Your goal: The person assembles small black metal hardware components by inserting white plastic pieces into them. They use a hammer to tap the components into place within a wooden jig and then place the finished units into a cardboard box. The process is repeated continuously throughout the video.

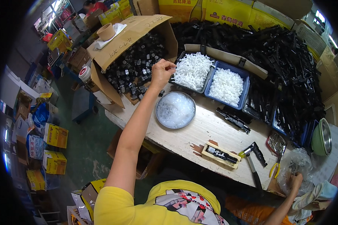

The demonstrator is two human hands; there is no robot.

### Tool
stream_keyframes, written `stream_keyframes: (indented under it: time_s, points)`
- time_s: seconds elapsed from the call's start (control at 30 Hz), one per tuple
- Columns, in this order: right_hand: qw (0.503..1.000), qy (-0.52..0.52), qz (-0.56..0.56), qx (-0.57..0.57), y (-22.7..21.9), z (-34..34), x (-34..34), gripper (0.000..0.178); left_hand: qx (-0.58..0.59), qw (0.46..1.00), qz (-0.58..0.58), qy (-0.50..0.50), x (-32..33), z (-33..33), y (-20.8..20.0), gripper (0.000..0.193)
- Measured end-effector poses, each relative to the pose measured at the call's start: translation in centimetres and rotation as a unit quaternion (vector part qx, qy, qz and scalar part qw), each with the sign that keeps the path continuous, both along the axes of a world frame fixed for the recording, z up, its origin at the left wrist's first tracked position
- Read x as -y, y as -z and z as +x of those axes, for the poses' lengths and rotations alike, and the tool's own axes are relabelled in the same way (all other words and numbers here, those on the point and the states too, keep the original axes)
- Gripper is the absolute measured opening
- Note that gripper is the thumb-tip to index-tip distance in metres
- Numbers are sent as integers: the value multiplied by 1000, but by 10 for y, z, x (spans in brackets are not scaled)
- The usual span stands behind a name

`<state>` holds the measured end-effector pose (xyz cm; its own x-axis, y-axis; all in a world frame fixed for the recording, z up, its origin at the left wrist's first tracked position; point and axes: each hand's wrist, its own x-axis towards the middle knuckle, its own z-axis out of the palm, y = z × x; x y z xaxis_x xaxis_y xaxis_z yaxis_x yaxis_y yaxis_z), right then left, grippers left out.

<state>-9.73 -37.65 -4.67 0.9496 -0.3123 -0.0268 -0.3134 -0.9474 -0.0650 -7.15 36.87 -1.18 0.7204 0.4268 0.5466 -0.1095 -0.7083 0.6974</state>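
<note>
The left hand (162, 72) is stretched far out, fingers pinched together on something too small to tell. It hangs between the open carton of black parts (136, 63) on its left and the tray of white parts (192, 70) just to its right. The right hand (294, 181) rests low in a clear plastic bag (297, 165); I cannot tell its grip.

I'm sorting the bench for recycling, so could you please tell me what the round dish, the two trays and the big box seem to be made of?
The round dish looks like bare metal: grey with a shiny rim. The two trays seem to be moulded plastic, blue and smooth-walled. The big box is plain brown cardboard, with folded flaps and a matt surface. The white pieces in the trays look like plastic, though they are too small to be sure.
</note>
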Motion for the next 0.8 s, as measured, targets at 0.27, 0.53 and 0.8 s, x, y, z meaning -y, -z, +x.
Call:
stream_keyframes:
  time_s: [0.27, 0.53, 0.8]
  points:
    - [998, -16, -47, 33, -16, -16, -6, 26, -131, 986, -103, 22, 13, -97, 22, 15]
    - [984, -108, -3, 143, -24, -25, -46, 30, -144, 978, 135, -74, 28, -109, 49, 5]
    - [969, -119, 21, 216, -30, -45, -76, 32, -146, 975, 140, -88, 29, -115, 37, 5]
